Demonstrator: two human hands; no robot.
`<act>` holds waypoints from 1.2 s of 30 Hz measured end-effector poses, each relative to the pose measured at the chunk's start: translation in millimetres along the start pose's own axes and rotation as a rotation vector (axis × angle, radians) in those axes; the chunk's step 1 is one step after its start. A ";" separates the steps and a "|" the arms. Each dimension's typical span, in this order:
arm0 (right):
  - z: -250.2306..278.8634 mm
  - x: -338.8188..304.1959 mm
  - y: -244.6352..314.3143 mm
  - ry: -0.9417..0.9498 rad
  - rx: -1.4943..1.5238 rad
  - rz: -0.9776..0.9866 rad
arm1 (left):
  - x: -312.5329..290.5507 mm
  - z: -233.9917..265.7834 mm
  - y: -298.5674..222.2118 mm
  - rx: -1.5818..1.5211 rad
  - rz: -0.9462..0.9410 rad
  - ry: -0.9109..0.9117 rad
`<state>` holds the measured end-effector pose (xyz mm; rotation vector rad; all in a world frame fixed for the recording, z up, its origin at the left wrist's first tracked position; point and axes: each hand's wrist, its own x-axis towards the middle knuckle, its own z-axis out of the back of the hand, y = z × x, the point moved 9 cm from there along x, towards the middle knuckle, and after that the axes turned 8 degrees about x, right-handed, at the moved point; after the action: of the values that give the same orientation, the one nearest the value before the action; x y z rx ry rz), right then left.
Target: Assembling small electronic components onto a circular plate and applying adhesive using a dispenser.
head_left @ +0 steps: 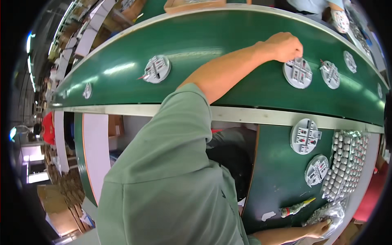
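My left hand (286, 47) reaches across the green conveyor belt with its fingers closed at the upper edge of a round grey disc (297, 75). Block-like white and grey parts sit on that disc; the fingertips partly hide its rim. At the lower right, my right hand (319, 229) has curled fingers against a clear plastic bag (335, 212) of small pieces. Nearby on the green side table lie a hand tool with a yellow tip (298, 207) and a white scrap (268, 216).
More discs ride the belt, including one at left (157, 69) and one at right (330, 74). Two discs (306, 136) (316, 170) rest on the side table beside a bagged sheet of rounded silvery parts (346, 163). Another person (312, 6) is across the belt.
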<state>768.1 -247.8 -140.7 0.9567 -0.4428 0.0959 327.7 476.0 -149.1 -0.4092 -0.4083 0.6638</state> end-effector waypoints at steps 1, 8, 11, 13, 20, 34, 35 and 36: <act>-16.6 -5.7 13.6 0.028 0.008 0.012 | -16.2 15.8 -9.2 -0.017 -0.012 -0.074; 15.3 -42.5 131.2 -0.007 -0.014 0.254 | -179.8 5.2 -174.8 -0.235 -0.220 -0.128; -12.6 -118.0 217.2 0.111 0.026 0.242 | -197.2 -35.8 -205.4 -0.381 -0.220 -0.079; -57.4 -193.1 260.0 0.267 -0.067 0.148 | -190.1 -45.1 -204.2 -0.270 -0.222 -0.028; -88.0 -330.4 253.0 0.727 0.299 0.300 | -187.8 -74.1 -221.5 -0.245 -0.317 0.006; -92.7 -341.9 268.4 0.710 0.156 0.524 | -187.4 -69.2 -221.2 -0.197 -0.315 0.074; -93.8 -339.9 268.9 0.715 0.135 0.489 | -187.7 -66.4 -223.3 -0.201 -0.344 0.054; -89.8 -336.8 271.4 0.691 0.136 0.498 | -191.6 -65.6 -223.0 -0.198 -0.344 0.046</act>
<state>418.0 20.3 -113.4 0.8644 -0.0206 0.8890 334.6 175.0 -140.4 -0.5262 -0.4890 0.2796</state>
